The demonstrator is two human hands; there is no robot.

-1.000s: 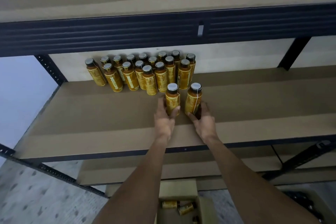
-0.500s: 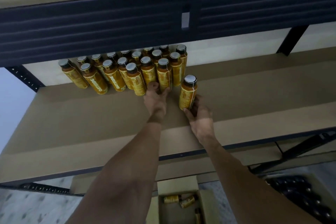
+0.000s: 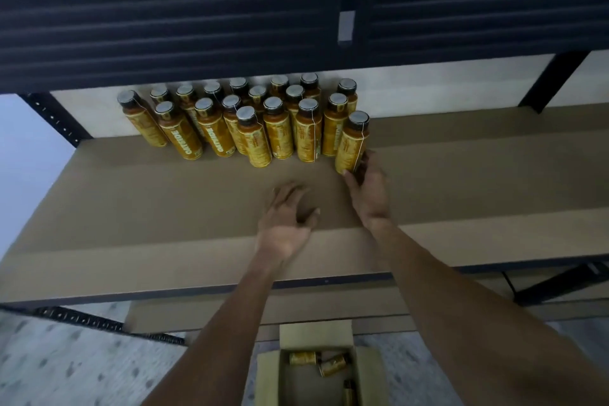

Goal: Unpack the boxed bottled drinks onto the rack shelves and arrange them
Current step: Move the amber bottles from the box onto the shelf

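Several yellow bottled drinks [image 3: 280, 128] with dark caps stand clustered at the back of the brown rack shelf [image 3: 164, 208]. My right hand [image 3: 367, 188] grips the lower part of the rightmost bottle [image 3: 351, 145], which stands upright at the cluster's right end. My left hand [image 3: 286, 217] hovers low over the bare shelf in front of the cluster, fingers loosely curled, holding nothing. On the floor below, an open cardboard box [image 3: 267, 379] holds a few more bottles [image 3: 331, 364] lying on their sides.
The upper shelf's dark metal beam [image 3: 230, 26] hangs right above the bottles. A black upright [image 3: 550, 79] stands at the back right. The shelf stretches bare to the right of the cluster. A lower shelf [image 3: 329, 306] sits beneath.
My left hand let go of its bottle in the cluster and drew back over the shelf. My right hand pushed its bottle back to the cluster's right end.
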